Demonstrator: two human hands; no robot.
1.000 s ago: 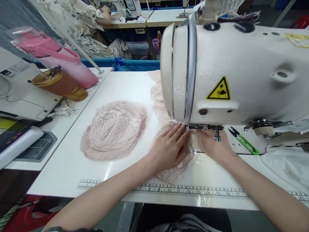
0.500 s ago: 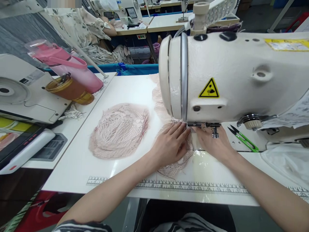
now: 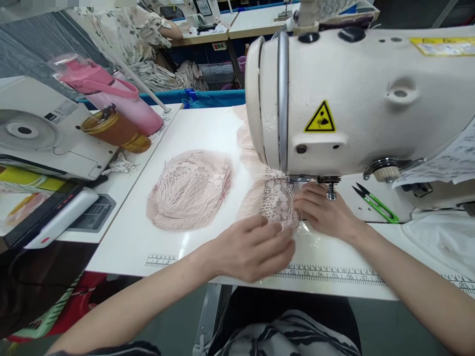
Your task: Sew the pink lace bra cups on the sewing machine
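Observation:
A pale pink lace piece [image 3: 278, 198] lies on the white table beneath the sewing machine head [image 3: 267, 109], its far part hidden behind the machine. My left hand [image 3: 256, 247] is at its near end, fingers curled together around the edge. My right hand [image 3: 322, 210] pinches the same lace along its right edge, close to the presser foot area, which the machine partly hides. To the left a second, rounded lace piece [image 3: 191, 190] rests flat, touched by neither hand.
Green thread snips [image 3: 378, 203] lie right of my right hand, near white fabric [image 3: 438, 242]. A printed ruler strip [image 3: 326, 273] runs along the table's front edge. At left stand a pink bottle [image 3: 111, 99], an amber cup [image 3: 117, 131] and another machine [image 3: 48, 128]. A person [image 3: 122, 34] sits beyond.
My left hand has moved from flat on the lace beside the needle area back toward me, curling at the lace's near end. My right hand's fingers have drawn back onto the lace's right edge.

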